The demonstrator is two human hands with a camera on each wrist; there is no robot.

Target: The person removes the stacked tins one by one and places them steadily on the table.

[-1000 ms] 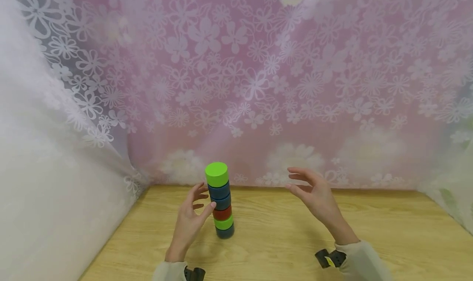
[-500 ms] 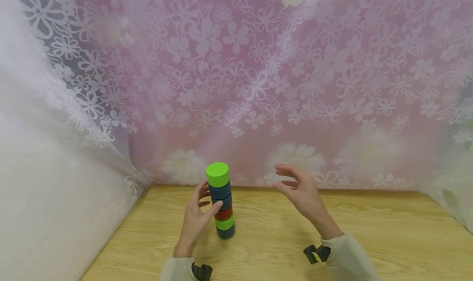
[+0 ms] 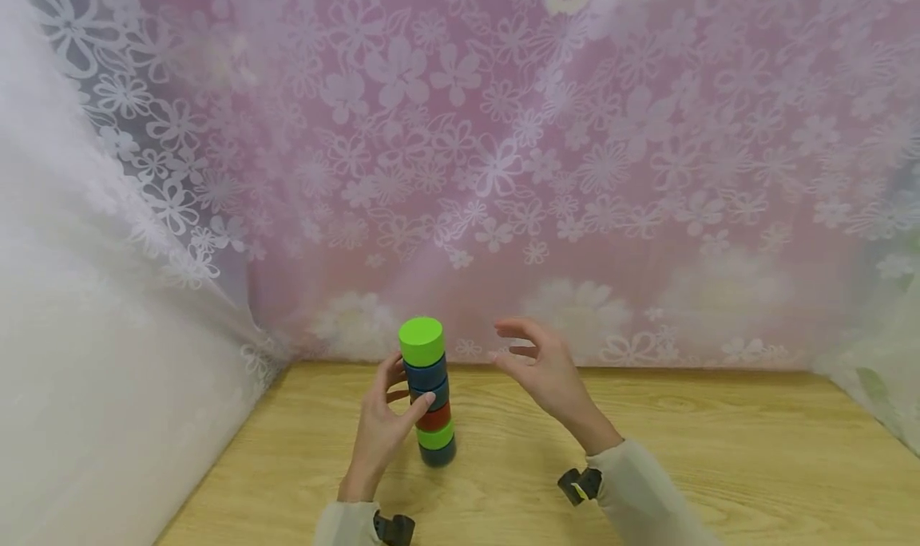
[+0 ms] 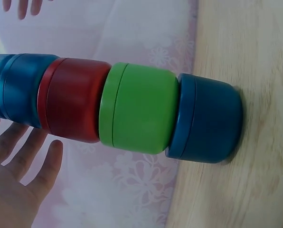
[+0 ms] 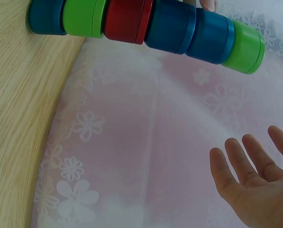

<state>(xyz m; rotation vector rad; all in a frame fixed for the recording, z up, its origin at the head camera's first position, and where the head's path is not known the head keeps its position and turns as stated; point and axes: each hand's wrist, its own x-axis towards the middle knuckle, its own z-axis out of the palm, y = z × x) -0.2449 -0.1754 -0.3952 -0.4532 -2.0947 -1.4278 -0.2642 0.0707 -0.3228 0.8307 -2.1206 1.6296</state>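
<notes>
A tall upright stack of small round lidded canisters stands on the wooden table. From the top come a green canister (image 3: 422,340), two blue ones, a red canister (image 4: 77,99), another green canister (image 4: 140,108) and a blue bottom canister (image 4: 210,118). My left hand (image 3: 379,433) holds the stack from the left at the blue canisters' height, thumb across the front and fingers behind, partly hidden. To the right of the stack, apart from it, my right hand (image 3: 549,374) is raised with spread, lightly bent fingers and nothing in it.
The wooden table (image 3: 719,434) carries the stack left of its middle. A pink floral curtain (image 3: 496,163) hangs along its back edge, and white sheeting (image 3: 108,370) closes in the left side. Both wrists wear small black cameras.
My left hand has come right, from beside the stack to holding it. My right hand has moved left, nearer the stack. The stack itself stays in place.
</notes>
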